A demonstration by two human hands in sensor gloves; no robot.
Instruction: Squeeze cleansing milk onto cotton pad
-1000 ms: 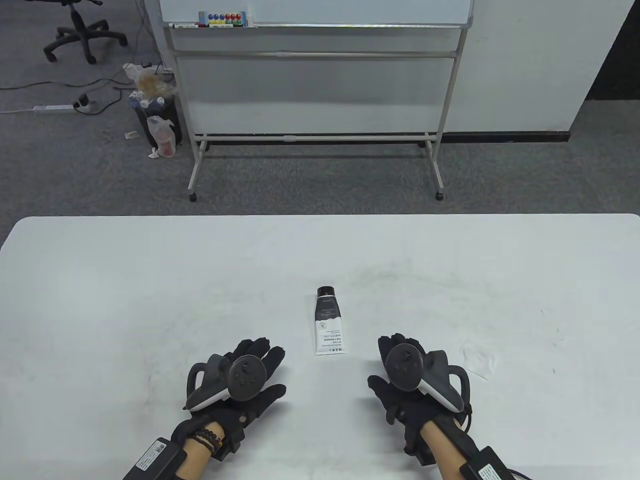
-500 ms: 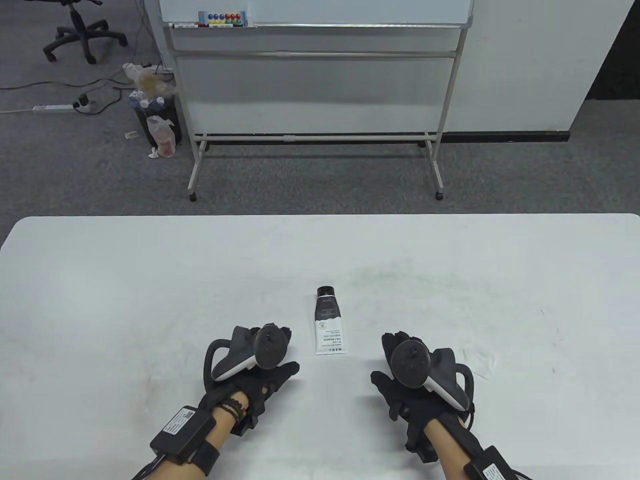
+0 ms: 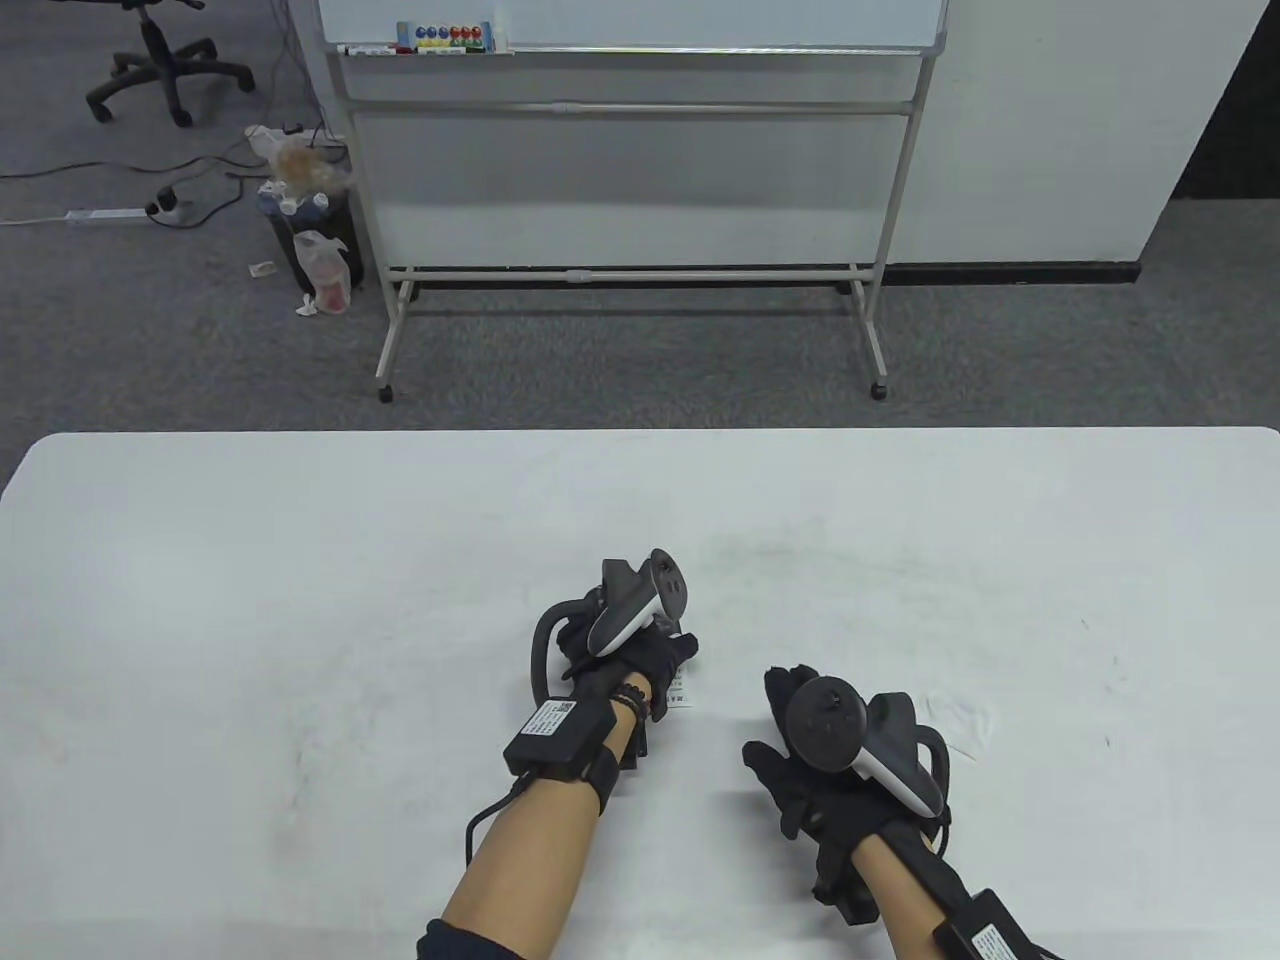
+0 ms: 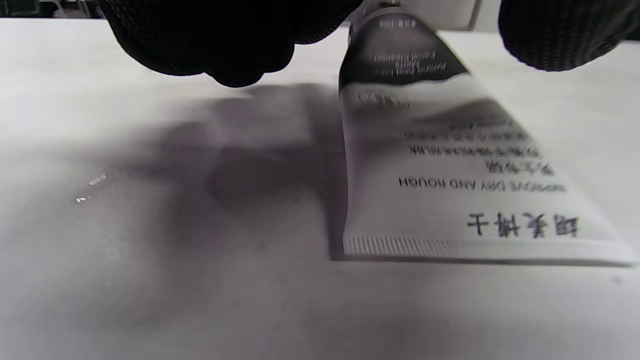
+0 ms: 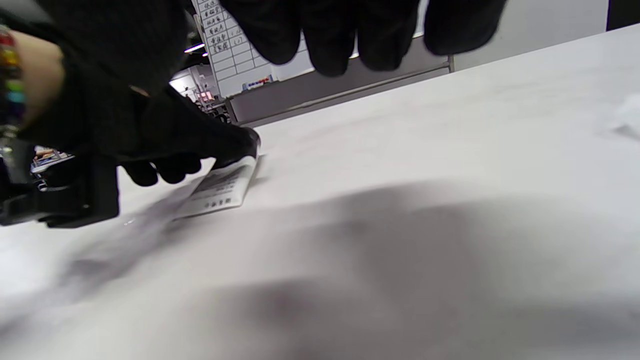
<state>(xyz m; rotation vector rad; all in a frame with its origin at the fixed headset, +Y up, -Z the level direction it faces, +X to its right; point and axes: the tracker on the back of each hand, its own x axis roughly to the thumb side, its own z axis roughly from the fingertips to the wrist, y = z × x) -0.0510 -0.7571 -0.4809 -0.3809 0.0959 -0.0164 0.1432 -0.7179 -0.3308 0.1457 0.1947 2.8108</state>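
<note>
The cleansing milk tube [image 4: 440, 165] is white with a black upper part and lies flat on the white table [image 3: 300, 600]. My left hand [image 3: 640, 650] is over it, and only the crimped end of the tube [image 3: 683, 690] shows in the table view. In the left wrist view the fingers [image 4: 225, 40] and thumb stand on either side of the tube's cap end, with a gap at the thumb side. The right wrist view shows the tube [image 5: 222, 187] under that hand. My right hand [image 3: 800, 710] rests open on the table. A white cotton pad [image 3: 960, 722] lies just right of it.
A whiteboard on a wheeled stand [image 3: 630, 200] is on the floor beyond the table's far edge. An office chair [image 3: 160, 60] and a bin with bags [image 3: 310, 240] stand at the far left.
My left hand has moved forward and to the right, from the near table onto the tube, covering most of it. The right hand has stayed almost still.
</note>
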